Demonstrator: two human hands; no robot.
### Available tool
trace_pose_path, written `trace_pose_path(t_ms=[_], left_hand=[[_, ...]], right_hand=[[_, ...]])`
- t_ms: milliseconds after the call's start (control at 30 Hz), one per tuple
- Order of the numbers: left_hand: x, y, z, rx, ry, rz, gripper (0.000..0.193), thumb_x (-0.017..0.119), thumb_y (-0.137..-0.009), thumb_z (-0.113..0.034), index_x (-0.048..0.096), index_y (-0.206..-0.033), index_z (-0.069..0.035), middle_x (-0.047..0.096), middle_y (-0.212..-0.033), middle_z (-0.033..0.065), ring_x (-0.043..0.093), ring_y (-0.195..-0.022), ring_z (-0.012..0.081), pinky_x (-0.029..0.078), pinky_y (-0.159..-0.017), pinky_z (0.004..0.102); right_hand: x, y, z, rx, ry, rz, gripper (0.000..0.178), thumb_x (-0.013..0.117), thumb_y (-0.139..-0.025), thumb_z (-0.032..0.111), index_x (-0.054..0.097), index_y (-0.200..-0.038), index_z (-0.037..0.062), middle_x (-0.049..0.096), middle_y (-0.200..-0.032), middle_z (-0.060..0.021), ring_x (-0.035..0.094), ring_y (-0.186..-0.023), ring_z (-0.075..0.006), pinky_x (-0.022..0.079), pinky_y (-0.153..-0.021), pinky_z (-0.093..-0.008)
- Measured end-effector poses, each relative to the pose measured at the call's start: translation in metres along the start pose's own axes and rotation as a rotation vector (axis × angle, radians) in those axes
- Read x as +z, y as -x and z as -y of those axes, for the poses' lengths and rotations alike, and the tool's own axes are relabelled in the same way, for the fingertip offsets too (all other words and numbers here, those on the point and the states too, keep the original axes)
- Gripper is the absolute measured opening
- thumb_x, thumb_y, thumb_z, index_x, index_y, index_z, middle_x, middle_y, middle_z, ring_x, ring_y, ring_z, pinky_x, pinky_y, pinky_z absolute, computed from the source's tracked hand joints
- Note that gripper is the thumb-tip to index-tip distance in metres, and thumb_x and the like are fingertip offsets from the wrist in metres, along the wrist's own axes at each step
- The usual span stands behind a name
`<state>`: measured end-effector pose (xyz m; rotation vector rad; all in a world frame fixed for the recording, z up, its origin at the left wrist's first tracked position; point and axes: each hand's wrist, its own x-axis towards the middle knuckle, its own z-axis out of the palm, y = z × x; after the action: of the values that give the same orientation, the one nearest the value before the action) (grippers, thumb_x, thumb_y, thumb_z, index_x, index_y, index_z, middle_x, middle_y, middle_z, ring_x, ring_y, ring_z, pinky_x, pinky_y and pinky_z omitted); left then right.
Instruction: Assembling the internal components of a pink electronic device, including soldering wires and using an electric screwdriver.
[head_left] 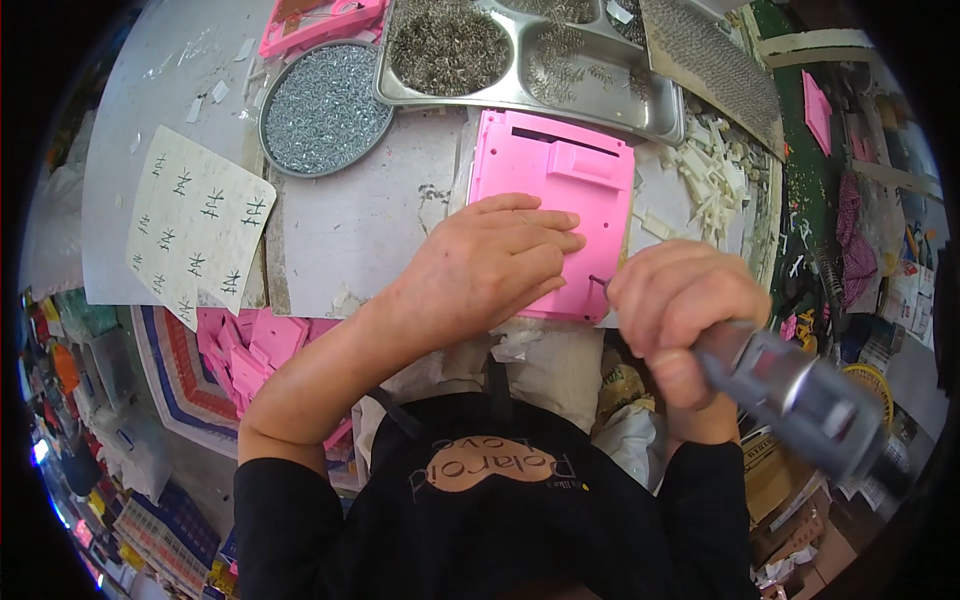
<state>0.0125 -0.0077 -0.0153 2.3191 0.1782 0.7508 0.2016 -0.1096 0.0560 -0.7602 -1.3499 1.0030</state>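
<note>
A pink plastic casing (510, 165) with a dark slot, a raised block and small holes lies at the front edge of the worktable. My left hand (495, 255) rests flat across it, fingers stretched out and pressing on its surface. Wrapped around a dark grey power screwdriver (800, 395) is my right hand (685, 305). The tool is tilted, its body pointing out to the lower right and blurred. Its thin bit reaches the casing's lower right corner; whether a screw sits at the tip I cannot tell.
A round dish of small screws (325, 108) and a metal tray of springs (540, 75) stand behind. White plastic pieces (712, 165) lie to the right, a marked card (190, 220) to the left. More pink parts (255, 350) fill a basket below the table's edge.
</note>
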Motion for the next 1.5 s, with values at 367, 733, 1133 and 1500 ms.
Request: trace_pose_path(t_ms=[367, 733, 1133, 1500], left_hand=[[-0.001, -0.001, 0.001, -0.022, 0.034, 0.018, 0.016, 0.078, -0.083, -0.012, 0.068, -0.093, -0.004, 0.075, -0.115, 0.0071, 0.070, -0.116, 0.0261, 0.055, -0.098, 0.0447], [0.001, 0.002, -0.004, -0.080, 0.094, 0.025, 0.016, 0.079, -0.083, -0.011, 0.068, -0.092, -0.004, 0.075, -0.116, 0.0064, 0.069, -0.118, 0.0239, 0.054, -0.101, 0.0434], [0.005, 0.010, -0.003, -0.074, 0.120, -0.158, 0.016, 0.082, -0.082, -0.012, 0.069, -0.091, -0.008, 0.077, -0.106, 0.0066, 0.073, -0.109, 0.0242, 0.053, -0.100, 0.0447], [-0.010, 0.021, -0.015, -0.133, 0.041, -0.272, 0.020, 0.085, -0.074, -0.011, 0.069, -0.086, -0.011, 0.077, -0.092, 0.0031, 0.075, -0.098, 0.0214, 0.038, -0.111, 0.0569]], right_hand=[[-0.015, -0.014, -0.012, 0.013, 0.086, -0.113, 0.020, 0.073, -0.088, 0.006, 0.053, -0.087, 0.0060, 0.056, -0.068, -0.0051, 0.054, -0.058, -0.0184, 0.047, -0.058, -0.0341], [-0.059, -0.063, -0.041, -0.091, -0.044, -0.119, 0.014, 0.061, -0.094, 0.004, 0.048, -0.089, 0.0045, 0.051, -0.060, -0.0044, 0.045, -0.048, -0.0140, 0.043, -0.051, -0.0313], [-0.041, -0.071, -0.001, -0.078, 0.084, -0.067, 0.021, 0.057, -0.096, 0.024, 0.058, -0.114, 0.0122, 0.047, -0.059, 0.0077, 0.042, -0.049, -0.0075, 0.038, -0.060, -0.0267], [0.023, -0.054, 0.009, -0.056, -0.259, 0.040, 0.026, 0.075, -0.096, 0.034, 0.057, -0.099, 0.0147, 0.060, -0.061, 0.0064, 0.055, -0.046, -0.0073, 0.041, -0.047, -0.0237]])
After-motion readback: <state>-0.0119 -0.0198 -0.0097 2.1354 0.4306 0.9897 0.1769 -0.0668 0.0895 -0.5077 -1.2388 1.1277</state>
